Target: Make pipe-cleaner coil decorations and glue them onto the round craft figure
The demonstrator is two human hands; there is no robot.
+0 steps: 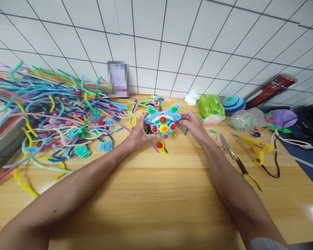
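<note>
Both my arms reach forward over a wooden table (156, 194). My left hand (138, 134) and my right hand (190, 124) grip a colourful pipe-cleaner craft piece (163, 121) from either side. The piece is light blue with pointed tips and carries red and yellow round coils on its front. It is held upright just above the tabletop. My fingers curl round its edges. A small red and yellow coil (161, 146) lies on the table right under it.
A big tangle of coloured pipe cleaners (49, 107) covers the left of the table. To the right lie pliers (233, 154), a yellow glue gun (257, 149) with its cord, green (210, 106) and blue (233, 103) rolls and plastic bags. A tiled wall (172, 41) stands behind.
</note>
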